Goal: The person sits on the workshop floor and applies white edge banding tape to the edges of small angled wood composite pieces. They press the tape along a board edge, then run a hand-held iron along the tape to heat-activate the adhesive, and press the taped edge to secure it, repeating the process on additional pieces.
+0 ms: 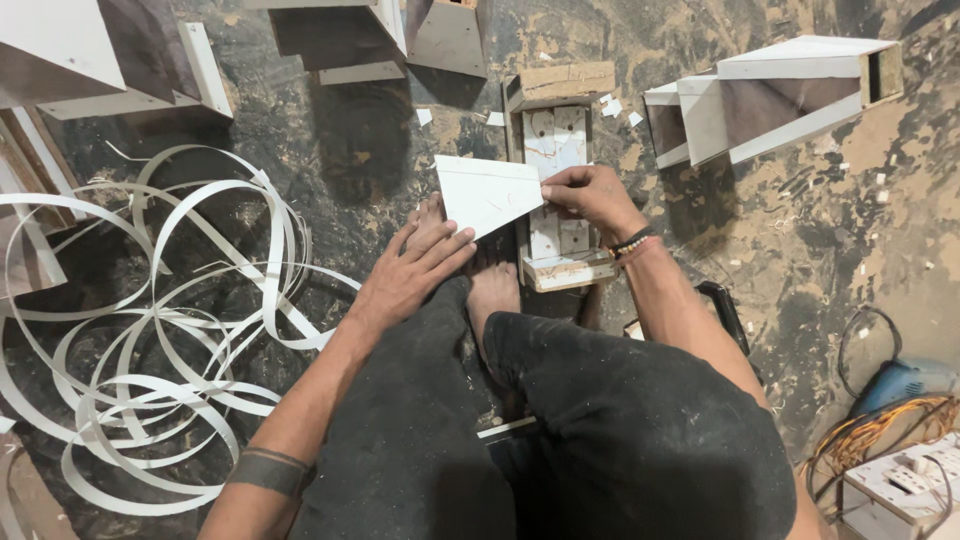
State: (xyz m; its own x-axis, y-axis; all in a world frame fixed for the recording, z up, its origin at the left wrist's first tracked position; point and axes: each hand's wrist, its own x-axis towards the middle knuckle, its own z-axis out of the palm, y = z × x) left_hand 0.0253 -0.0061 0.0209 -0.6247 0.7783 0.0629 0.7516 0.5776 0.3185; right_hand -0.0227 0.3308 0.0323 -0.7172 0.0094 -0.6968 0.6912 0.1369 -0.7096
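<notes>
Left hand (415, 275) lies flat, fingers extended, pressing white panel (487, 193) edge; right hand (590, 193) pinches panel's far corner. Panel rests on block (556, 190) between our feet. We judge: keep panel flat, hold both ends firm. Edging strips (170, 330) lie coiled left, well apart.

Dim, soft shadows, wide-angle edge distortion.

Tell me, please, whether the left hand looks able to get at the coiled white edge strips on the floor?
Probably yes: the left hand rests by the white panel, and the strips lie uncovered just beside that arm.
</notes>
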